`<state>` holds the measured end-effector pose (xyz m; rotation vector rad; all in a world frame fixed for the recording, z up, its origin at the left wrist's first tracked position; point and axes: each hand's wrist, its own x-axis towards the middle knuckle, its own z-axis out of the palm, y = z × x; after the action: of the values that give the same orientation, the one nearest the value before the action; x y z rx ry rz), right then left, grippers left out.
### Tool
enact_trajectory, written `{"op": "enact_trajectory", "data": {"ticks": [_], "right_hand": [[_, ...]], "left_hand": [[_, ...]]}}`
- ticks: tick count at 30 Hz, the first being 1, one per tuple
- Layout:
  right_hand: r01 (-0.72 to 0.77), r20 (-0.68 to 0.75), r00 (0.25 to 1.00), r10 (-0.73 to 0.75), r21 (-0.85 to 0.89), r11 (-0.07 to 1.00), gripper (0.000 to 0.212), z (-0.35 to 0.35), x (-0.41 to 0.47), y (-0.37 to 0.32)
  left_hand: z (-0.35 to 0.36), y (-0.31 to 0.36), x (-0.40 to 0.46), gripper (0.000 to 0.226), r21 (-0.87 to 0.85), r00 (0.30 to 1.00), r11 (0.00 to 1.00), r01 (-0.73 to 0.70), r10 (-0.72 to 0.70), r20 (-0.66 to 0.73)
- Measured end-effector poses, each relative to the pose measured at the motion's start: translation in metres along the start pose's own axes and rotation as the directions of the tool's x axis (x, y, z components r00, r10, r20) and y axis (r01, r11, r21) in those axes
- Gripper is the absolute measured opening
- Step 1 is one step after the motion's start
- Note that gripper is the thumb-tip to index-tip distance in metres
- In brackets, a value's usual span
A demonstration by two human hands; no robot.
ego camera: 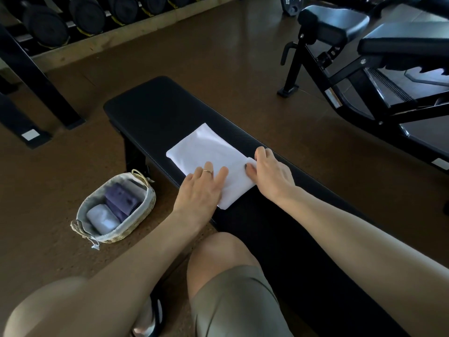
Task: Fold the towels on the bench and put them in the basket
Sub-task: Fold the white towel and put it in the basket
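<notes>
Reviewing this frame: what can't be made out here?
Head view only:
- White towel: near end covered by left hand and right hand; fold count unclear.
- Basket: towels beneath the top rolls hidden.
- Bench: near end hidden behind the arms.

My left hand (202,188) lies flat, fingers straight and spread; my right hand (269,172) curls, thumb tucked in a pinch.
</notes>
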<state>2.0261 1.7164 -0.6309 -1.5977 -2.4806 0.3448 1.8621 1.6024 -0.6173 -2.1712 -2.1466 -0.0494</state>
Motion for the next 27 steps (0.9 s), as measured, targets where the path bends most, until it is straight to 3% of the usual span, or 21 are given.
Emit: {"op": "enact_trajectory", "data": {"ticks": [3, 5, 12, 16, 19, 23, 27], "right_hand": [[0.111, -0.048, 0.993, -0.111, -0.007, 0.994, 0.02, -0.001, 0.003, 0.004], [0.192, -0.076, 0.978, -0.195, -0.038, 0.981, 0.017, -0.002, 0.006, 0.006], [0.33, -0.082, 0.942, -0.326, 0.045, 0.943, 0.003, 0.001, 0.011, 0.011], [0.335, -0.056, 0.942, -0.33, 0.148, 0.931, 0.013, -0.001, 0.013, 0.017], [0.358, 0.035, 0.93, -0.365, 0.131, 0.924, 0.022, -0.006, 0.012, 0.022], [0.457, 0.178, 0.87, -0.46, 0.058, 0.887, 0.059, -0.015, 0.007, 0.03], [0.473, 0.212, 0.857, -0.469, 0.036, 0.88, 0.069, -0.02, 0.007, 0.03]], "left_hand": [[-0.003, 0.002, 0.001, 0.047, 0.044, 0.969, 0.968, -0.248, 0.249, -0.007], [-0.006, 0.004, 0.002, 0.044, 0.044, 0.949, 0.948, -0.314, 0.313, 0.036], [-0.012, 0.005, 0.003, 0.05, 0.019, 0.969, 0.975, -0.222, 0.219, 0.118], [-0.011, 0.009, -0.003, 0.031, -0.067, 0.976, 0.976, -0.206, 0.21, 0.056], [-0.002, 0.012, -0.007, 0.042, -0.065, 0.981, 0.981, -0.18, 0.184, 0.053], [0.001, 0.021, -0.004, 0.037, 0.011, 0.991, 0.993, -0.119, 0.118, 0.063], [-0.004, 0.024, -0.003, 0.034, 0.026, 0.992, 0.996, -0.081, 0.078, 0.1]]}}
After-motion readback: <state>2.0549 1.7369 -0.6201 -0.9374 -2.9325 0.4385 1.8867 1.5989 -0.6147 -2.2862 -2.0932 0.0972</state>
